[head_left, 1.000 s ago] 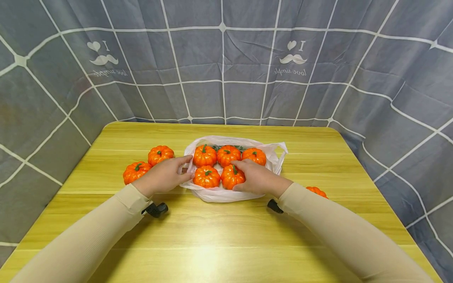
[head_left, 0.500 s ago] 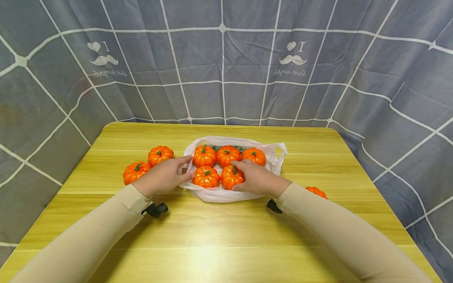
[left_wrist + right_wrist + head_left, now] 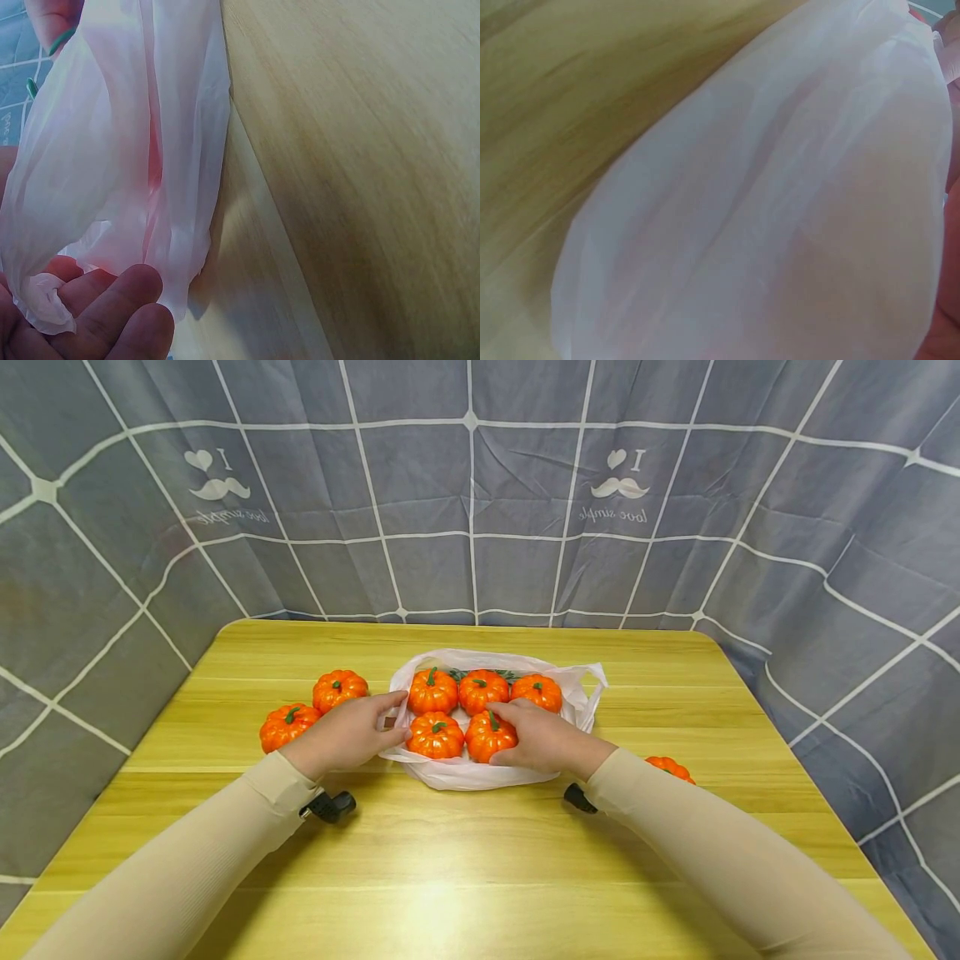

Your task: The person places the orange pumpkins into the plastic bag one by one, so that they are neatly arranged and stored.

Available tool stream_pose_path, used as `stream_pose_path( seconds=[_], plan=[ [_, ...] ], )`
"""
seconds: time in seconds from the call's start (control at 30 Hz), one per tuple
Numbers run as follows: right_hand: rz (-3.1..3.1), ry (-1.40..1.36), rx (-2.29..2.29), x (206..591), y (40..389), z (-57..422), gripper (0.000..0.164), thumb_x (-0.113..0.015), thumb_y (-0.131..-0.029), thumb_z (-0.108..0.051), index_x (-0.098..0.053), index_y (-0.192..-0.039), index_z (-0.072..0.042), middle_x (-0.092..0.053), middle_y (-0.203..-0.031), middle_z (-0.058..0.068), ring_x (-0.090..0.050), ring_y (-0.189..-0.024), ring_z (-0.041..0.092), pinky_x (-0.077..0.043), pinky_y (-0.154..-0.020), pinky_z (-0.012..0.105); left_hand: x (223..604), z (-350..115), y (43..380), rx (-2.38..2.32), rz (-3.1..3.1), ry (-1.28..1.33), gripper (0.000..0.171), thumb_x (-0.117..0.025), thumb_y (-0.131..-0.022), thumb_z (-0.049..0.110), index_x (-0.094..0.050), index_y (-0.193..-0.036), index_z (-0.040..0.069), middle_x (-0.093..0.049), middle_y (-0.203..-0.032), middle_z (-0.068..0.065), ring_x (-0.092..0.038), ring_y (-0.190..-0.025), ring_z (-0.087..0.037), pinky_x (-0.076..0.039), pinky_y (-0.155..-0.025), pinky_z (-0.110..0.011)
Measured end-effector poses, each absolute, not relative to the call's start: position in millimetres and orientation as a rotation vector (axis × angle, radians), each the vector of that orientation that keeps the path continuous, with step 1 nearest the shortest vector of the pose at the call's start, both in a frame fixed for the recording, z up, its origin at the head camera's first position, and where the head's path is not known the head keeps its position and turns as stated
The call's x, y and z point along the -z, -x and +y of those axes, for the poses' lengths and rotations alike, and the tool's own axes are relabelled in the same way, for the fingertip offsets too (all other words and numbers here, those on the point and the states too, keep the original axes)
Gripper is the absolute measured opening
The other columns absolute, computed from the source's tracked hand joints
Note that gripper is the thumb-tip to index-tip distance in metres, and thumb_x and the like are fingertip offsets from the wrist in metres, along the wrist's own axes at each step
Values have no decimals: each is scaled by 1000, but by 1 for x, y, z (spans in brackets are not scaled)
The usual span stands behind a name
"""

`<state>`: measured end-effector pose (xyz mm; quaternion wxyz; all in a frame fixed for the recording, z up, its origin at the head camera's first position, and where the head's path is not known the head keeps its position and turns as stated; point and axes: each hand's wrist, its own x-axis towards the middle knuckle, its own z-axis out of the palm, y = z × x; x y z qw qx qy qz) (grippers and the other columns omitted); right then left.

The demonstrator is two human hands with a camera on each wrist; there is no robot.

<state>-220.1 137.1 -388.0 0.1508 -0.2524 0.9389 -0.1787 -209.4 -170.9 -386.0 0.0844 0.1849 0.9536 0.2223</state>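
Note:
An off-white plastic bag (image 3: 480,777) lies spread on the table, with several orange pumpkins inside. My right hand (image 3: 543,737) reaches over its front rim and grips the front-right pumpkin (image 3: 487,739) from the right, thumb toward the near side. Beside that one sits the front-left pumpkin (image 3: 435,737). At the bag's left end, my left hand (image 3: 348,733) holds the plastic edge, thumb and index finger spread. In the left wrist view, a twist of the bag (image 3: 180,112) passes between its curled fingers (image 3: 124,300). Plastic hides most of the right hand in the right wrist view.
Two more pumpkins (image 3: 340,690) (image 3: 291,725) stand left of the bag, behind the left forearm. Another pumpkin (image 3: 670,768) shows partly past the right sleeve. A grey checked curtain (image 3: 525,510) surrounds the wooden table (image 3: 450,868) at the back and sides.

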Motion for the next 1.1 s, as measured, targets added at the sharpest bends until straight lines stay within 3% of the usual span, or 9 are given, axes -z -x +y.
stream_pose_path(
  seconds=[0.53, 0.8, 1.1],
  plan=[
    [2683, 726, 506, 389, 221, 137, 87, -81, -93, -41, -38, -165, -16, -47, -158, 18, -52, -142, 33, -39, -122, 48, 386, -171, 210, -650, 2855, -550, 73, -66, -102, 39, -43, -160, 2, -71, -124, -16, -59, -80, -18, -50, -78, -35],
    [2672, 690, 505, 387, 220, 137, 87, -80, -93, -42, -37, -165, -18, -45, -160, 17, -50, -144, 34, -38, -123, 49, 387, -170, 210, -658, 2847, -539, 74, -65, -101, 39, -42, -160, 2, -70, -117, -14, -56, -73, -17, -48, -73, -33],
    [2673, 698, 503, 387, 220, 136, 88, -81, -93, -40, -37, -165, -17, -45, -160, 18, -51, -142, 34, -38, -123, 49, 388, -170, 209, -666, 2847, -547, 73, -65, -102, 39, -42, -160, 2, -71, -123, -15, -57, -75, -16, -48, -71, -32]
  ],
)
